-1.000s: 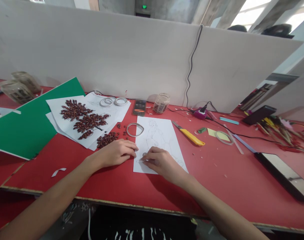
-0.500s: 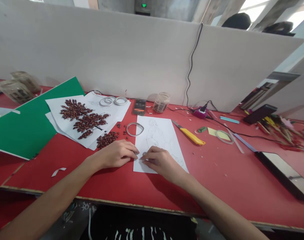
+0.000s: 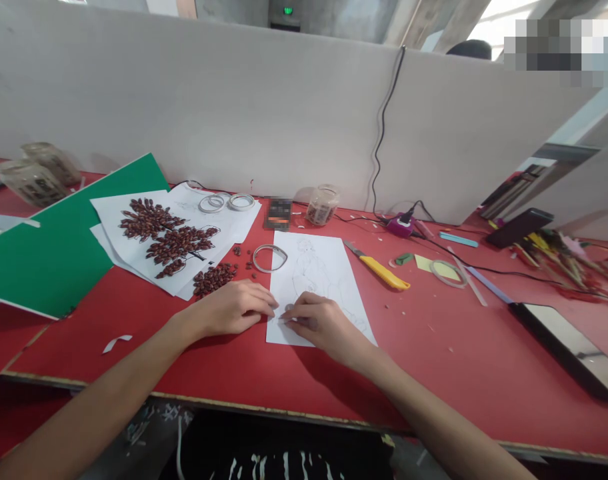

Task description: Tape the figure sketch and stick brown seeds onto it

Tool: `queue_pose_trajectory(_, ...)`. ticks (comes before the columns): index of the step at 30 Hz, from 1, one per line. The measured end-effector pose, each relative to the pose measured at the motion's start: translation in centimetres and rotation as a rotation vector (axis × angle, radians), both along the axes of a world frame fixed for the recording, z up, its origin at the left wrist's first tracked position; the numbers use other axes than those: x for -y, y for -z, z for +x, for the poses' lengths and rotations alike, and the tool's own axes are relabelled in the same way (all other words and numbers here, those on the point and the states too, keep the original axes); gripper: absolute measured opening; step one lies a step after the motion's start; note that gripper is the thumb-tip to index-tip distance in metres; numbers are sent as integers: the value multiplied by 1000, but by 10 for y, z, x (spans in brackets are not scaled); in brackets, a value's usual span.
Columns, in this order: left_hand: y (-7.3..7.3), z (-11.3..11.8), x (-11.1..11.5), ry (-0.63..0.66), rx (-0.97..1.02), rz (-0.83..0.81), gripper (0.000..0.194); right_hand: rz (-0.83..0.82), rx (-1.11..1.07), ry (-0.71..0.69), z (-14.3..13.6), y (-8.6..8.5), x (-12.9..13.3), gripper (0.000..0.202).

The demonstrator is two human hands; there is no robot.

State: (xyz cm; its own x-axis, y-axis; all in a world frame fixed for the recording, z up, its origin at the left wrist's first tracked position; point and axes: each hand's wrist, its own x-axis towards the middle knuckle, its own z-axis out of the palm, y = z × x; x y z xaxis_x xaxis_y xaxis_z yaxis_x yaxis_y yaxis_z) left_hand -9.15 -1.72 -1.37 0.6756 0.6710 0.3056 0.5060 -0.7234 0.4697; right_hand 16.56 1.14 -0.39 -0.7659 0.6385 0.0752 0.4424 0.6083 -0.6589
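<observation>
A white sheet with a faint pencil drawing lies on the red table. My left hand rests at its lower left edge, fingers curled and close together with the tips on the paper. Just to the right, my right hand is over the sheet's lower part, thumb and fingers pinched. Whatever sits between the fingertips is too small to make out. Beyond my left hand lies a pile of dark brown seeds. A ring of pale tape or strip overlaps the sheet's left edge.
To the left, papers carry seeds glued in a branch shape, beside a green board. A jar stands behind the sheet. On the right lie a yellow utility knife, a purple plug adapter and a dark-edged tablet-like object.
Both hands stay in nearly the same place over the sheet. Behind the partition, the dark shape at the upper right has shifted and is partly blurred out.
</observation>
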Motion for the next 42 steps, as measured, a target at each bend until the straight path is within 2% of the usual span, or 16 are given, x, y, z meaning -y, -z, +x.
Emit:
queue_pose_trajectory(15,-1,2,1,-40,9,-36,41,-22,-32,1,2,2,0,21)
queue_pose_trajectory(24,-2,0,1,-7,18,4,32,-13,-41,-3,5,4,-2,21)
queue_pose_trajectory(42,-4,0,2,-4,-65,29,33,-6,-29,0,6,6,-2,24)
